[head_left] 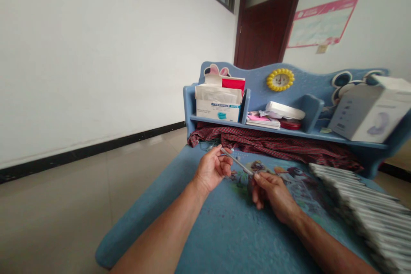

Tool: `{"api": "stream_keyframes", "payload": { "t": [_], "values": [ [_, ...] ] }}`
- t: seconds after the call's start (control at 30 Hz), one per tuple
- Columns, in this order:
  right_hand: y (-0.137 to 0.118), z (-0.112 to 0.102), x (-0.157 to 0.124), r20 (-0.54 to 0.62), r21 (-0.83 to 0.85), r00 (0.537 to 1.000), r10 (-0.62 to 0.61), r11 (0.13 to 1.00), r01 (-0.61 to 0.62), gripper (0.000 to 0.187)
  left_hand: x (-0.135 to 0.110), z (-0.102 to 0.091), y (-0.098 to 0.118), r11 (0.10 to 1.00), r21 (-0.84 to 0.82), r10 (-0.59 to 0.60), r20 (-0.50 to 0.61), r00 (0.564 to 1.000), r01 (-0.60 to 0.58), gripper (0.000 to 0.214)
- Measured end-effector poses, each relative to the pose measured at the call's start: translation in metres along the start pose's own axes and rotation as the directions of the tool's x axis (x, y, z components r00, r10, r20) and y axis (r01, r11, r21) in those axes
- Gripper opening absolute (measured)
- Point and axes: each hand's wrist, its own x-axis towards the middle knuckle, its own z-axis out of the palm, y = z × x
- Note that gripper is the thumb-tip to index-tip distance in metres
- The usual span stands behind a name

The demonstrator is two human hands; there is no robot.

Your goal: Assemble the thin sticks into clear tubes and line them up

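A thin, pale grey stick (237, 162) is stretched between my two hands above the blue desk (221, 239). My left hand (212, 167) pinches its far end between thumb and forefinger, the other fingers curled. At the near end, the thumb and fingertips of my right hand (272, 190) are closed on it. Its exact material is too small to tell. To the right of my right hand, a row of many similar-looking pale sticks (369, 205) lies side by side on the desk, dark along its left edge.
A red-and-black checked cloth (266, 143) lies along the desk's back below the blue shelf (224, 122). The shelf holds a mask box (218, 109), papers (263, 122), a white packet (285, 110) and a large white box (369, 109). Left stands a white wall (96, 51).
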Motion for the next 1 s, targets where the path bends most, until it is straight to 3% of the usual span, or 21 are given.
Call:
{"api": "stream_keyframes", "payload": {
  "t": [0.2, 0.37, 0.47, 0.7, 0.77, 1.0],
  "values": [
    [-0.003, 0.002, -0.001, 0.045, 0.088, 0.999, -0.005, 0.996, 0.001, 0.036, -0.001, 0.004, 0.001, 1.0, 0.013, 0.028, -0.013, 1.0, -0.028, 0.034],
    [-0.006, 0.002, -0.001, 0.064, 0.131, 0.998, -0.008, 0.991, 0.0, 0.036, -0.001, 0.005, -0.001, 0.986, 0.126, 0.112, -0.039, 0.993, -0.106, 0.011],
    [-0.006, 0.001, -0.001, 0.068, 0.161, 0.998, -0.008, 0.987, -0.003, 0.035, 0.0, 0.005, -0.003, 0.976, 0.177, 0.133, -0.035, 0.991, -0.124, 0.01],
    [-0.007, 0.002, -0.001, 0.105, 0.201, 0.994, -0.013, 0.98, -0.009, 0.034, -0.003, 0.006, -0.018, 0.915, 0.403, -0.088, 0.165, 0.982, 0.014, 0.018],
    [-0.006, 0.002, -0.001, 0.107, 0.192, 0.994, -0.02, 0.981, -0.001, 0.034, -0.003, 0.007, -0.022, 0.903, 0.429, -0.098, 0.179, 0.979, 0.011, 0.018],
    [-0.002, 0.002, 0.003, 0.017, 0.083, 0.995, -0.101, 0.992, 0.1, 0.031, -0.004, 0.015, -0.027, 0.906, 0.42, 0.018, 0.075, 0.997, -0.048, 0.015]
  ]
}}
